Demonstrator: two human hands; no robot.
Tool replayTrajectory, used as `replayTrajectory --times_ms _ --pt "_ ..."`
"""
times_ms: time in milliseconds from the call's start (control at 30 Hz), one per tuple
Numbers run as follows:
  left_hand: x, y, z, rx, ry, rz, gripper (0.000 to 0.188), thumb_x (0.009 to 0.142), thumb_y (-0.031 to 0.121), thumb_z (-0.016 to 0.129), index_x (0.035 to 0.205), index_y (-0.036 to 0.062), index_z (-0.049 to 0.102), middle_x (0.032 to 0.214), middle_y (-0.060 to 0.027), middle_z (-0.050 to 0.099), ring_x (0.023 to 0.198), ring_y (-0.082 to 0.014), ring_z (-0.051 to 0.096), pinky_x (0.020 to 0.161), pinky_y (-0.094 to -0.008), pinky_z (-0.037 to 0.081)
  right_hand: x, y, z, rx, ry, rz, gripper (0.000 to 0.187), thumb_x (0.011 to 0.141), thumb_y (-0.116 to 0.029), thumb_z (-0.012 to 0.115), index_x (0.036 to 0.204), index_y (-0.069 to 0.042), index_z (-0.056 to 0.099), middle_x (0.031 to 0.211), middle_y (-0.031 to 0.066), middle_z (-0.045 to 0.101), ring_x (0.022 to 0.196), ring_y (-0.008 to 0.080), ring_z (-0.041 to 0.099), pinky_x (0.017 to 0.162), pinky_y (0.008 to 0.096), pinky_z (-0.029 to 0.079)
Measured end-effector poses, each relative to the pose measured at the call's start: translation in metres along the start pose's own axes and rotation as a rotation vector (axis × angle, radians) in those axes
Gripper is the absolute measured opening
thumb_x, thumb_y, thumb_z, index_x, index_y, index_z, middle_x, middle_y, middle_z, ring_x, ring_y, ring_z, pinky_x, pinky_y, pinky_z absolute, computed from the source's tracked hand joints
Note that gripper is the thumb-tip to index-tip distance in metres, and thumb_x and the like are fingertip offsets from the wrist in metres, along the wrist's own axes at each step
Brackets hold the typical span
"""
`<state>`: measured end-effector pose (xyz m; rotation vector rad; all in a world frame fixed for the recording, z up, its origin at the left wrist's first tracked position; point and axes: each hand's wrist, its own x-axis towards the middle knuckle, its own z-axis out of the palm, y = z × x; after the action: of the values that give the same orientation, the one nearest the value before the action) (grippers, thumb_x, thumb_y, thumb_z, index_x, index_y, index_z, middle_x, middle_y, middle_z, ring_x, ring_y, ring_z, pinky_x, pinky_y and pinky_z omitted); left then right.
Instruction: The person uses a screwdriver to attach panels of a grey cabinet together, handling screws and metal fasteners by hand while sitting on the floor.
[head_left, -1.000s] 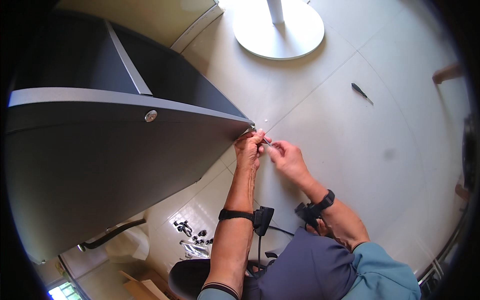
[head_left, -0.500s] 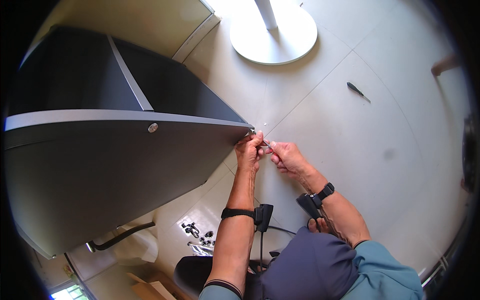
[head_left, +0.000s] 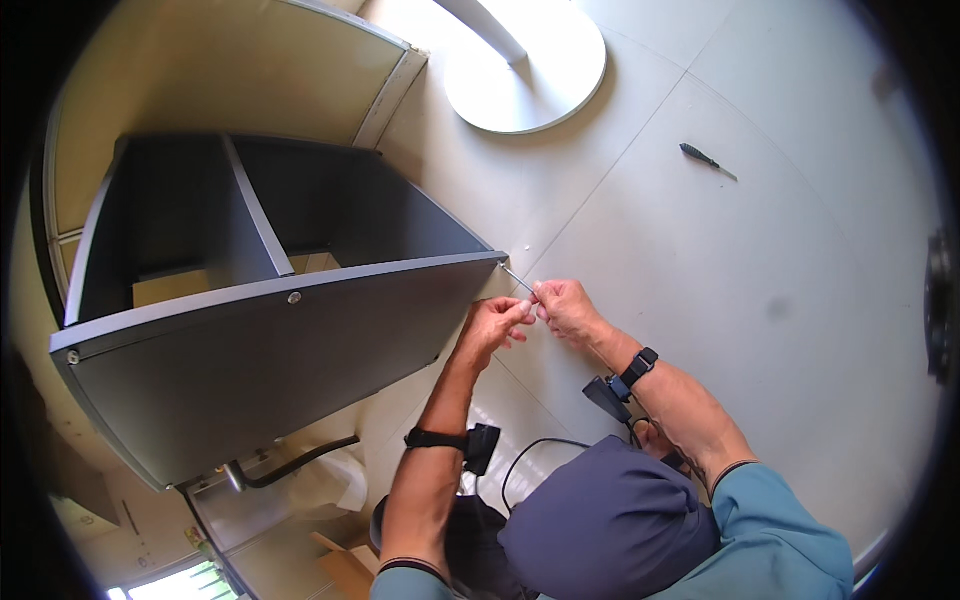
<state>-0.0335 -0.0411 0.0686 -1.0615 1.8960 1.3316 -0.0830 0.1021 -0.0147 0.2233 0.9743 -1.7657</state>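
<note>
My right hand (head_left: 568, 310) is closed round a screwdriver, its handle mostly hidden in the fingers. The thin metal screwdriver shaft (head_left: 518, 280) slants up and left to the near right corner of a dark grey cabinet (head_left: 270, 370). Its tip meets the panel just below the edge, where a small fitting (head_left: 502, 264) shows. My left hand (head_left: 494, 326) is beside the right one, below the shaft, with thumb and fingers pinched together. Whatever those fingertips hold, if anything, is too small to tell. Round silver fittings (head_left: 294, 298) sit along the panel's upper edge.
Another screwdriver, black-handled (head_left: 706, 160), lies on the tiled floor to the right. At the back stands a round white pedestal base (head_left: 540, 95). A dark curved bar (head_left: 305, 460) sticks out below the cabinet, near a cardboard box (head_left: 348, 570).
My left hand has dropped away from the panel's corner, leaving the screwdriver shaft in plain sight. The right hand still grips the screwdriver. The view has shifted, showing more of the cabinet's left end.
</note>
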Motion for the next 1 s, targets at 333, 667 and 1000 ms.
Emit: replayTrajectory --times_ms 333,667,1000 --pt "-0.134 0.049 -0.059 0.594 -0.392 -0.152 0.045 0.086 0.035 0.07 0.111 -0.0026 0.065 0.091 -0.009 0.07 0.077 -0.0148 0.065 0.07 -0.0303 0.053 0.001 0.009 0.006 0.022 0.076 -0.092 0.034 0.098 -0.03 0.052 0.078 -0.004 0.06 0.054 -0.0025 0.046 0.038 0.0062 0.034 0.034 0.0251 0.028" --pt "-0.259 0.058 -0.17 0.649 -0.202 -0.508 0.036 0.092 0.035 0.063 0.112 0.0059 0.068 0.103 -0.0042 0.071 0.089 -0.0138 0.064 0.078 -0.029 0.053 0.008 0.008 0.002 -0.095 0.068 -0.065 0.03 0.096 -0.026 0.051 0.077 -0.005 0.061 0.051 -0.0027 0.043 0.037 0.0077 0.033 0.033 0.0266 0.028" --pt "-0.22 -0.16 -0.276 -0.16 0.576 0.094 0.027 0.095 0.025 0.053 0.114 0.0067 0.062 0.104 -0.007 0.067 0.086 -0.0216 0.065 0.074 -0.037 0.055 0.001 -0.002 0.007 -0.096 0.026 0.021 0.029 0.1 -0.029 0.048 0.085 -0.006 0.055 0.058 -0.0037 0.044 0.04 0.0058 0.029 0.036 0.0247 0.023"
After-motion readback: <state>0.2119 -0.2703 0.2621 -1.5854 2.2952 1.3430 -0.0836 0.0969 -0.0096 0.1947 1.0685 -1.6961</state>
